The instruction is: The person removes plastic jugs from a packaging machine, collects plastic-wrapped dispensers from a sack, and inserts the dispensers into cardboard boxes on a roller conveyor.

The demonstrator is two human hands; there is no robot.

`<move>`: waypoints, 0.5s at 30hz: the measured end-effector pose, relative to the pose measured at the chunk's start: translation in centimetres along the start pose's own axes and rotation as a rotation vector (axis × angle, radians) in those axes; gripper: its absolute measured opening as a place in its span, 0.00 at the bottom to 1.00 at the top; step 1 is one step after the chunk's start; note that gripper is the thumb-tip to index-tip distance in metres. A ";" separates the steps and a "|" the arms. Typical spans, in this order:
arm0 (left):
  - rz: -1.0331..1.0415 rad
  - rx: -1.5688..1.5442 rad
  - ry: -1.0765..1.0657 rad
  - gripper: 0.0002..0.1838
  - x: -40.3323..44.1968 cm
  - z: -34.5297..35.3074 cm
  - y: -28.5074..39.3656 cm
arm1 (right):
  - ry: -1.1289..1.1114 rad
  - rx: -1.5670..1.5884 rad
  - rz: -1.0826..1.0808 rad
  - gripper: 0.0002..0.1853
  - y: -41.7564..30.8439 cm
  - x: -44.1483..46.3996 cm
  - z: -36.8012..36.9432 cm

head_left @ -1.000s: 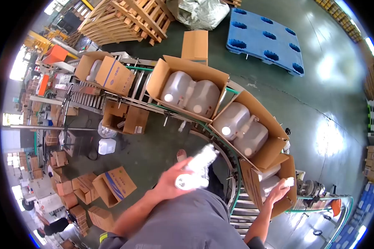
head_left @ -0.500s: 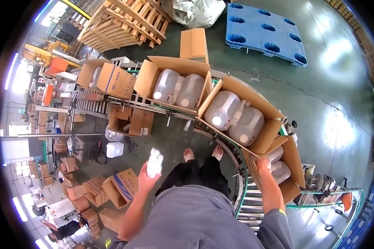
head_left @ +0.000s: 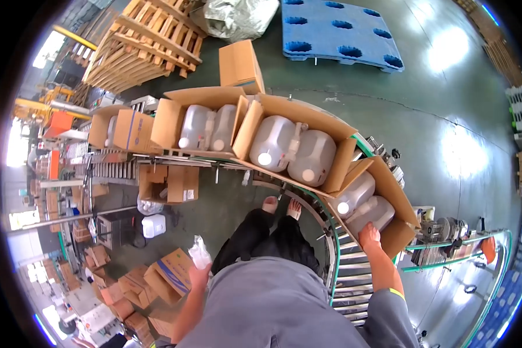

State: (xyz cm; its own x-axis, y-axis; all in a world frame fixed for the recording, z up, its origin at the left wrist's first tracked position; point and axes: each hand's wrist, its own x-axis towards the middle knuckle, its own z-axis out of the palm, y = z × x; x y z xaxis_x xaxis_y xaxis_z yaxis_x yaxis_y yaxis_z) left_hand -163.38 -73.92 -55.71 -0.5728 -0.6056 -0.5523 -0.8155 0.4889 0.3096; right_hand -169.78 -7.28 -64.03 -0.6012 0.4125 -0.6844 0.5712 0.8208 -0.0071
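My left hand [head_left: 199, 274] holds up a small, crumpled, whitish plastic packet [head_left: 199, 253]; its contents cannot be made out. My right hand [head_left: 369, 235] has its fingers over the near edge of an open cardboard box [head_left: 398, 239] on the curved roller conveyor [head_left: 352, 277]. Two translucent plastic jugs [head_left: 370, 212] with white caps lie inside that box. Just upstream, another open box [head_left: 341, 168] contains two jugs [head_left: 312, 156] with a clear packet [head_left: 294, 142] between them.
More open boxes [head_left: 167, 119] with jugs stand along the conveyor to the left. Empty cartons [head_left: 171, 272] and a white jug [head_left: 153, 226] lie on the floor at left. Behind the line are a blue pallet [head_left: 342, 37] and stacked wooden pallets [head_left: 139, 46].
My view has shifted, and more of both jugs in the rightmost box now shows. My left hand has come down a little with the packet. My right hand stays at the box's edge.
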 end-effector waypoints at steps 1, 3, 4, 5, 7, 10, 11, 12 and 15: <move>0.028 0.025 -0.035 0.32 0.5 0.3 -0.1 | 0.012 -0.023 -0.020 0.24 0.2 0.4 0.5; 0.192 0.023 -0.038 0.31 0.8 0.8 1.6 | 0.017 -0.071 -0.035 0.26 -0.8 0.0 0.0; 0.198 0.047 -0.058 0.31 1.2 0.9 2.4 | 0.000 -0.063 -0.010 0.26 -0.4 0.7 0.5; 0.277 0.052 -0.057 0.31 1.6 0.8 4.5 | 0.019 -0.097 -0.088 0.27 0.1 1.9 0.9; 0.380 -0.082 -0.132 0.29 3.1 1.1 7.5 | 0.015 -0.134 -0.129 0.28 0.7 1.1 0.7; 0.337 -0.169 -0.210 0.26 7.3 2.6 10.4 | -0.012 -0.083 -0.030 0.24 -2.4 -0.5 -3.2; 0.302 -0.129 -0.225 0.24 8.6 3.1 11.4 | 0.003 -0.043 0.020 0.25 -2.2 -0.3 -2.7; 0.314 -0.122 -0.246 0.24 10.1 3.8 12.8 | 0.025 0.001 0.071 0.26 -2.2 0.4 -2.3; 0.393 -0.096 -0.348 0.24 11.7 4.9 15.6 | 0.076 0.130 0.169 0.22 -1.8 1.6 -1.0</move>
State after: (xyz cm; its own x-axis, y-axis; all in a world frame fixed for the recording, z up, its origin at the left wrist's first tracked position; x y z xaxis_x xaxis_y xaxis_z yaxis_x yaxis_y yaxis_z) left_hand -182.42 -70.34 -61.11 -0.7886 -0.1364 -0.5996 -0.5583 0.5673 0.6054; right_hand -172.29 -7.70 -64.39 -0.5286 0.5723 -0.6269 0.7316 0.6817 0.0054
